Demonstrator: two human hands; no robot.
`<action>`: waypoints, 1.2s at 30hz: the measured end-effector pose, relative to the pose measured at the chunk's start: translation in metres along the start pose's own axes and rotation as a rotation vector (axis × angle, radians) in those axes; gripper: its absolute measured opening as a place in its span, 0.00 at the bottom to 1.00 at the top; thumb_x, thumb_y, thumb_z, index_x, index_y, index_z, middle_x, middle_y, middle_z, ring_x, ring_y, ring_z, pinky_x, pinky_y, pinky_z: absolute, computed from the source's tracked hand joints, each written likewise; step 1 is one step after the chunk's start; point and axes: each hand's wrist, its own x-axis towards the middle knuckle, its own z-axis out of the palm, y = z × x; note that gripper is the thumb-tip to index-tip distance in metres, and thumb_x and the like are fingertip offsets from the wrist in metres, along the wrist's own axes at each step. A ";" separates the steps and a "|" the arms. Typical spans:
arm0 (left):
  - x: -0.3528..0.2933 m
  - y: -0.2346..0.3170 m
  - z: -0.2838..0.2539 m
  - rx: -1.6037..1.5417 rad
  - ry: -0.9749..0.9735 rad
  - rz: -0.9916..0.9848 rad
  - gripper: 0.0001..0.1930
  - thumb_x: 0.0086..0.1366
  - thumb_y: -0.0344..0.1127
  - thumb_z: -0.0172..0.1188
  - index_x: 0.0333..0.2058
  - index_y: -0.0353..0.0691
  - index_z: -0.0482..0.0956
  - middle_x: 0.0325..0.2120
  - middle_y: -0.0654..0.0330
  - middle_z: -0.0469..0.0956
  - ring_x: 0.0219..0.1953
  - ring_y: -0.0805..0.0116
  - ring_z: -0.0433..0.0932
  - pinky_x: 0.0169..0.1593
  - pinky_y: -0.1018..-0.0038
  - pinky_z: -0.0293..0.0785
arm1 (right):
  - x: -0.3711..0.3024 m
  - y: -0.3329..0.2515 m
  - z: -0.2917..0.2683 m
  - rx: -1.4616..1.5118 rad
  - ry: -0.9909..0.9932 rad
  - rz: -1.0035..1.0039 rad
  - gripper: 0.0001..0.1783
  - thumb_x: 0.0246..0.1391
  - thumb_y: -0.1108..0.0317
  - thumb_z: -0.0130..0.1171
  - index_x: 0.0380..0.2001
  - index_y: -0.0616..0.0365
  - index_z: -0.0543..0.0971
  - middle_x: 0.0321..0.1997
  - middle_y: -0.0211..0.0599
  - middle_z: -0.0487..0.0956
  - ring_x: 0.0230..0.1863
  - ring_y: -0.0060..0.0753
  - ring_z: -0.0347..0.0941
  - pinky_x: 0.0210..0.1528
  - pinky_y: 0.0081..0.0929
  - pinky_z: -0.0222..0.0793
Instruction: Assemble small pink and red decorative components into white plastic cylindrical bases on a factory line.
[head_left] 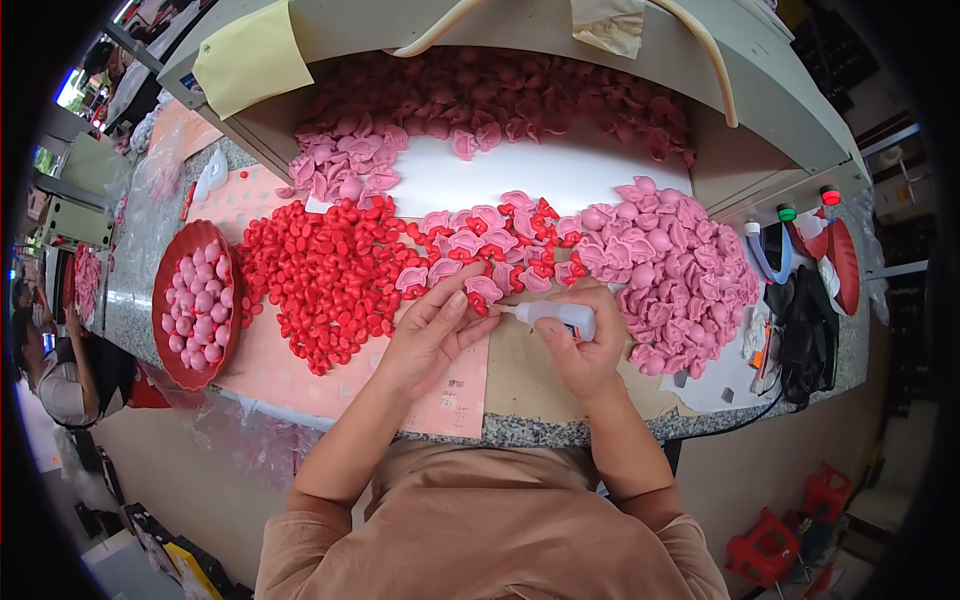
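Note:
My left hand (437, 330) is closed at the fingertips around a small pink shell-shaped piece with a red part (479, 302) at its lower edge. In my right hand (588, 345) is a small translucent squeeze bottle (562, 317), lying nearly level with its thin nozzle pointing left at the red part. Whether the nozzle touches it cannot be made out. Just beyond my hands lie several pink pieces with red parts (466, 243). Left of my left hand spreads a heap of glossy red pieces (325, 270); right of my right hand is a heap of pink shells (680, 270).
A red oval dish (168, 345) of pink balls stands at the far left. Behind, a grey metal housing (800, 110) arches over more pink shells (480, 95). Tape, a black item (806, 325) and capped bottles (786, 213) sit right. Another person (70, 370) is far left.

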 end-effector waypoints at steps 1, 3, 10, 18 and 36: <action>0.000 0.000 0.000 -0.005 0.001 -0.004 0.21 0.66 0.33 0.47 0.57 0.39 0.61 0.34 0.65 0.71 0.43 0.70 0.74 0.56 0.66 0.68 | 0.000 0.000 0.000 -0.019 -0.031 -0.006 0.14 0.41 0.70 0.66 0.29 0.61 0.73 0.27 0.38 0.76 0.24 0.28 0.69 0.26 0.22 0.64; 0.000 0.000 0.000 -0.010 0.002 -0.010 0.21 0.66 0.34 0.47 0.57 0.39 0.61 0.33 0.65 0.71 0.42 0.70 0.74 0.56 0.66 0.68 | -0.001 0.002 0.000 -0.025 -0.029 -0.002 0.13 0.41 0.69 0.66 0.29 0.61 0.73 0.27 0.38 0.76 0.25 0.28 0.69 0.26 0.22 0.64; 0.000 0.000 0.002 -0.005 0.009 -0.024 0.21 0.66 0.34 0.48 0.57 0.39 0.61 0.33 0.65 0.71 0.40 0.71 0.74 0.56 0.67 0.69 | -0.001 0.001 -0.001 -0.101 -0.078 -0.023 0.12 0.45 0.69 0.62 0.30 0.61 0.70 0.27 0.38 0.75 0.26 0.27 0.68 0.28 0.23 0.63; 0.000 0.001 0.002 -0.002 0.005 -0.029 0.21 0.66 0.34 0.47 0.57 0.39 0.61 0.34 0.64 0.72 0.42 0.69 0.74 0.56 0.68 0.69 | 0.000 0.001 0.000 -0.109 -0.078 -0.043 0.13 0.44 0.68 0.64 0.30 0.61 0.70 0.27 0.37 0.75 0.26 0.28 0.67 0.28 0.23 0.62; -0.006 0.003 0.005 -0.068 0.016 -0.037 0.22 0.67 0.34 0.45 0.58 0.36 0.57 0.38 0.59 0.74 0.47 0.64 0.73 0.55 0.69 0.69 | -0.019 -0.005 -0.079 0.316 0.317 0.365 0.14 0.51 0.71 0.57 0.37 0.57 0.63 0.29 0.36 0.71 0.31 0.29 0.73 0.30 0.27 0.73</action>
